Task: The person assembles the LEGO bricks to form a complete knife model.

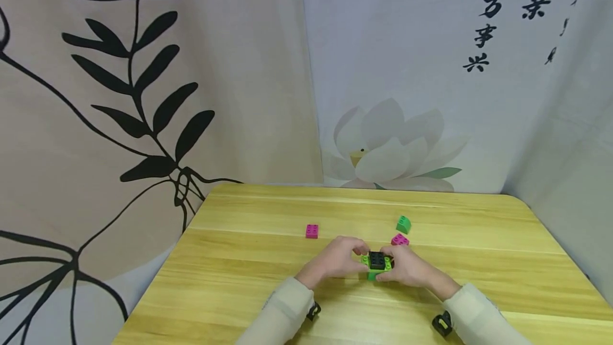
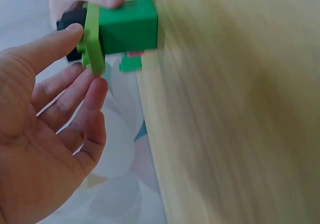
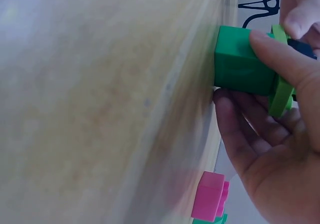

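While it is pinched from two sides, a block stack (image 1: 377,268) is held upright

Between the fingertips of the left hand (image 1: 337,257) and the right hand (image 1: 408,268), the stack is enclosed. Its base, a green block (image 3: 235,69), is gripped by the right thumb and curled fingers. The black block (image 1: 377,260) on top is pressed by the left thumb and met by the index fingertip opposite, beside the lime plate (image 2: 94,39); the other left fingers are loosely spread. Farther back on the tabletop (image 1: 215,281), a pink block (image 1: 400,239) is seen near the right hand, with a green piece (image 1: 404,224) just behind.
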